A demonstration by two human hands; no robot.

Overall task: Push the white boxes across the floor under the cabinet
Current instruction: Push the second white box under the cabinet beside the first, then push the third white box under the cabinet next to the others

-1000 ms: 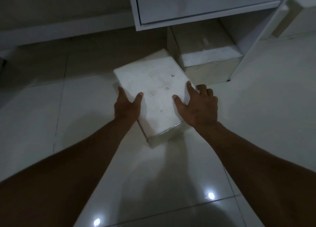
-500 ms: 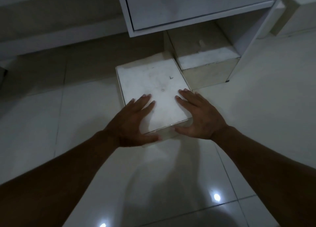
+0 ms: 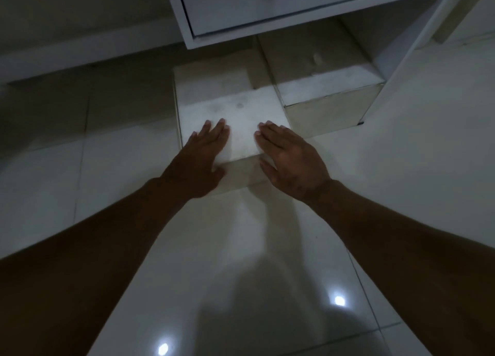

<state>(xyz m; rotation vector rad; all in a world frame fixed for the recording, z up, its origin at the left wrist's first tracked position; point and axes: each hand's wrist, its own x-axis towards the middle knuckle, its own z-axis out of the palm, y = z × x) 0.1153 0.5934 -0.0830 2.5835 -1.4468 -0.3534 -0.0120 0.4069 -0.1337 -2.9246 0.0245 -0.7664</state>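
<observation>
Step in hand: sliding the near white box [image 3: 230,114] along the tiled floor [image 3: 267,248] toward the cabinet [image 3: 294,12] at top centre. Left hand [image 3: 203,152] and right hand [image 3: 289,157] lie flat and spread on its near top edge, gripping nothing. Its far end sits in the cabinet's shadow, just beside the second white box [image 3: 321,87], already underneath. Next move likely: a straight forward push, keeping the box parallel to its neighbour.

Cabinet [image 3: 308,10] cut off by the top edge, upper part out of view. Far end of the right white box [image 3: 318,71] lost in shadow beneath it. Near corners of the left white box [image 3: 230,106] covered by 2 flat hands [image 3: 203,154] [image 3: 289,157], palms hidden.
</observation>
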